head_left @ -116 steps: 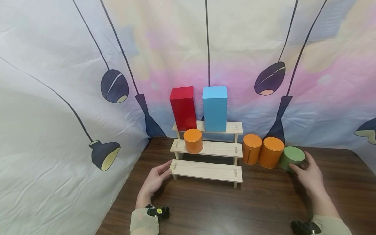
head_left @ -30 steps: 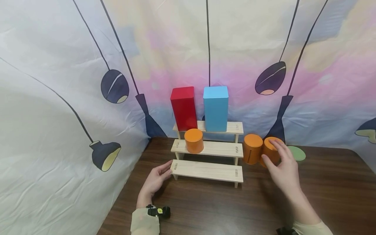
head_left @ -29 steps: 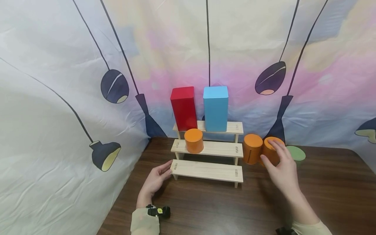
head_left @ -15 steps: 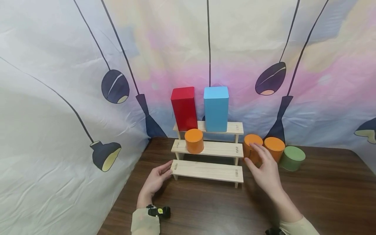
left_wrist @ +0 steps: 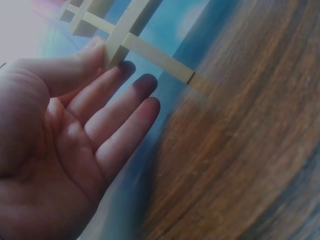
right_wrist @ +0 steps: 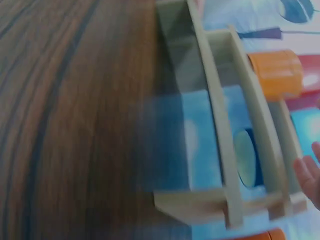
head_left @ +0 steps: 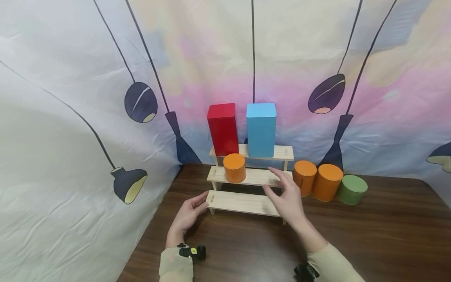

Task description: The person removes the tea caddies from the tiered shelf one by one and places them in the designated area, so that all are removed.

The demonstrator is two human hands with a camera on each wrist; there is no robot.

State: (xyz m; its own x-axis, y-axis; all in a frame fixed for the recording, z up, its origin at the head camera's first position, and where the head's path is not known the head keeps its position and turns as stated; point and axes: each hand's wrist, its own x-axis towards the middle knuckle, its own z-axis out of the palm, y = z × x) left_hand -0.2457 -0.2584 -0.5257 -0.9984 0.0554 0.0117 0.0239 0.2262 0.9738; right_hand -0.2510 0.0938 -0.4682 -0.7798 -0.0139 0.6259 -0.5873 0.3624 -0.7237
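Head view: right hand hangs over the right end of the wooden stand, thumb and fingers spread, gripping nothing I can see. Right wrist view crops the fingers, so no help there. Left hand touches the left end of the lowest shelf, fingers mostly straight; can't tell from my end whether it's a real pinch. Risk as I read it: if the left hand shoves or lifts, the stand could slide or tip, and the tall red box and blue box on the narrow top shelf would likely go first. Second risk: the right hand clips the middle shelf, or swings out into the two orange cans and green can on the table, just right of the stand. Stand: pale wood, three stepped tiers. Orange canister sits upright on the middle shelf, toward the left end, smooth, flat-topped.
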